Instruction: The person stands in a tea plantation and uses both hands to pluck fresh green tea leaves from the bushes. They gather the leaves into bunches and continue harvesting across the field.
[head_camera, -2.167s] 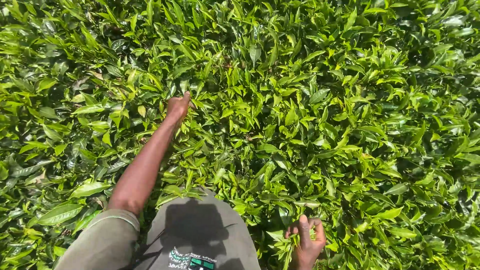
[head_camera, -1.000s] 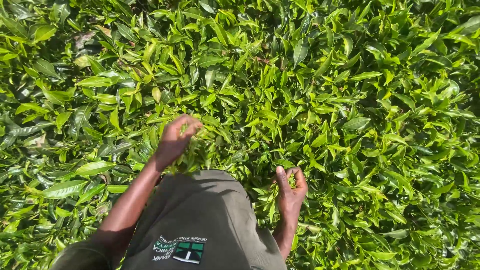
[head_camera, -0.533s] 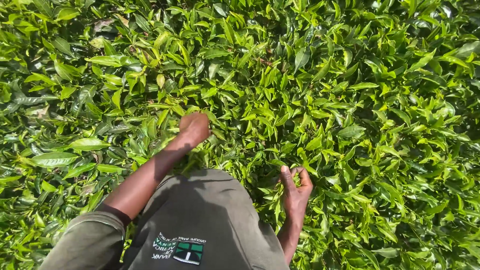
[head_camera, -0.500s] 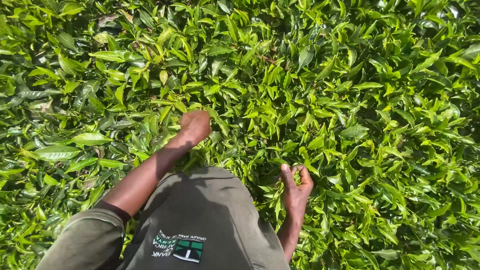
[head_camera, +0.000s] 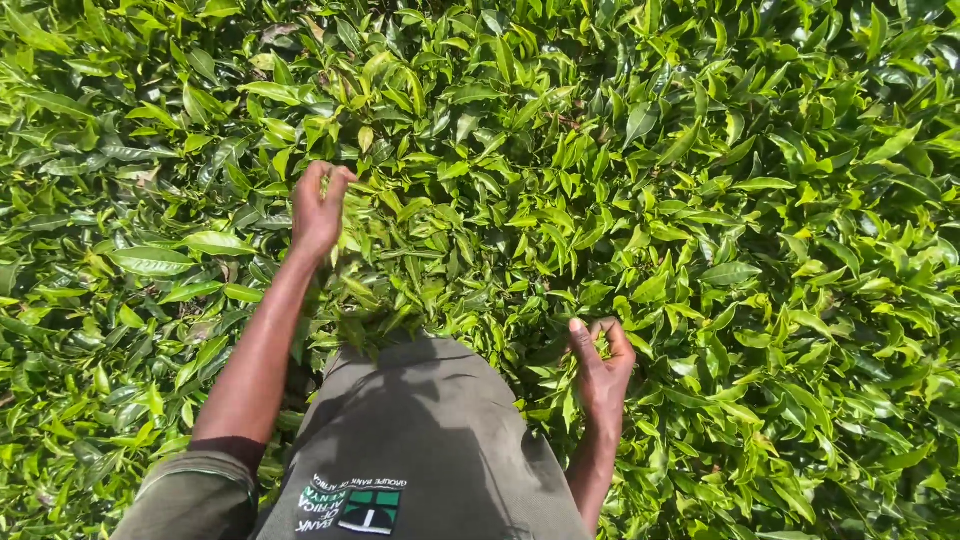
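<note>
Left hand (head_camera: 318, 208) stretched forward over the tea bushes (head_camera: 640, 200), fingers drawn together around a few pale young leaves (head_camera: 352, 205) at the fingertips, pinched there as for plucking from the bush top. Right hand (head_camera: 603, 365) kept low and close to the olive shirt (head_camera: 420, 440), palm turned up, fingers curled loosely inward; whether any leaves lay inside could not be told. Dense glossy foliage spread on every side of both hands, touching them.
</note>
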